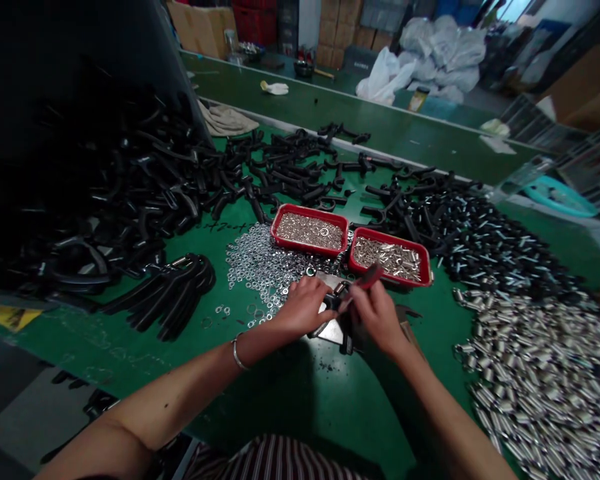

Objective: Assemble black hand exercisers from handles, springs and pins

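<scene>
My left hand (304, 305) is closed on a black plastic part (332, 303) that rests over a small metal plate (333, 331). A short shiny spring-like piece (339, 288) sits at the part's upper end. In my right hand (379, 315) is a red-handled tool (368, 276), slanting down toward that part; its exact kind is blurred. Just beyond my hands stand a red tray of tiny metal pieces (307, 212) and a red tray of small metal pins (427, 275). Loose silver nuts or washers (253, 260) lie left of the plate. My fingers hide much of the black part.
Black curved parts (145, 180) are heaped at the left, with a bundle of them (167, 293) nearer me. Silver cylinders (540, 373) and black pieces with metal pins (500, 240) pile up at the right. A hammer-like tool (409, 313) lies beside my right hand.
</scene>
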A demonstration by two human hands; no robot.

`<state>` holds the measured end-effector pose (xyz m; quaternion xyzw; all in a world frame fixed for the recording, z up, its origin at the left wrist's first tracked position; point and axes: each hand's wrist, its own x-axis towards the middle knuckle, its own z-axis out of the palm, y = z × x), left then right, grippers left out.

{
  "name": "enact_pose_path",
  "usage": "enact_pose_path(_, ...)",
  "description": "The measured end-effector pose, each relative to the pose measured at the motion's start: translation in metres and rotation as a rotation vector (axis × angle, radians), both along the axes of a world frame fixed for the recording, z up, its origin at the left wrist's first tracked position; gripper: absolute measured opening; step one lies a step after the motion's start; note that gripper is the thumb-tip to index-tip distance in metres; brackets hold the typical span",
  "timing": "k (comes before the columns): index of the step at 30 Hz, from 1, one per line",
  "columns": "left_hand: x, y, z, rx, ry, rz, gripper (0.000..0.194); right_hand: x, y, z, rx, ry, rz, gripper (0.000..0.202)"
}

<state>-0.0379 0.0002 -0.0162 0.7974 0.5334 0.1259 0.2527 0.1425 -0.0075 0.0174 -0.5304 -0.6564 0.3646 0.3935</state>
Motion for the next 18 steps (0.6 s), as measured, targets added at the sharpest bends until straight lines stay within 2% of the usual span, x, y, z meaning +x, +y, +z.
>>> enact_pose_path(3, 0.001, -0.001, 0.001, 0.006, 0.014, -0.009, 0.036, -0.002, -0.001, 0.011, -0.027, 0.282, -0.001, 0.027)
enact_pose_path(5, 0.0, -0.001, 0.0, 0.008, 0.004, -0.009, 0.038, 0.001, 0.002, 0.001, -0.057, 0.381, -0.022, 0.022)
enact_pose_path(9, -0.002, 0.0, -0.007, 0.013, -0.021, -0.009, 0.042, 0.011, 0.008, -0.039, -0.13, 0.373, -0.095, 0.024)
enact_pose_path(11, -0.002, 0.001, -0.01, 0.021, -0.02, -0.01, 0.042, 0.014, 0.008, -0.051, -0.141, 0.377, -0.097, 0.023)
enact_pose_path(15, -0.003, 0.003, -0.011, 0.01, -0.02, -0.012, 0.042, 0.013, 0.004, -0.054, -0.141, 0.37, -0.089, 0.023)
enact_pose_path(18, -0.003, 0.003, -0.01, 0.012, -0.024, -0.016, 0.043, 0.009, 0.002, -0.052, -0.111, 0.326, -0.144, 0.023)
